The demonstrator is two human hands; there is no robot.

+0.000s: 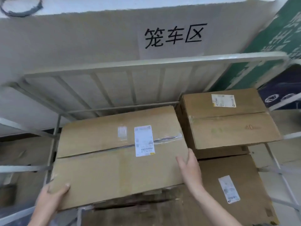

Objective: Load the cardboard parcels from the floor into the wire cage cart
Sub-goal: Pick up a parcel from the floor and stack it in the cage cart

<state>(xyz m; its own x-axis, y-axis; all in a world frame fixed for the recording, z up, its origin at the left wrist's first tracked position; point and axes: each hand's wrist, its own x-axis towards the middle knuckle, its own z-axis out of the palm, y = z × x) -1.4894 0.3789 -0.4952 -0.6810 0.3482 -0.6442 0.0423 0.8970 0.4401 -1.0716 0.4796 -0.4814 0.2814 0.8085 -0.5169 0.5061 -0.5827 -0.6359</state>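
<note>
A large cardboard parcel (117, 160) with a white label lies on top of the stack inside the wire cage cart (146, 62). My left hand (52, 198) grips its near left corner, thumb on top. My right hand (189, 165) holds its right edge, thumb on the top face and fingers down the side. A smaller labelled parcel (228, 121) sits at the back right of the cart, on top of another parcel (231, 185) with a white label. More cardboard shows under the large parcel.
The cart's pale metal bars rise at the back and along the left side (53, 144) and right side (276, 165). Behind stands a grey wall with a paper sign (172, 36). A green banner (276, 38) hangs at the right.
</note>
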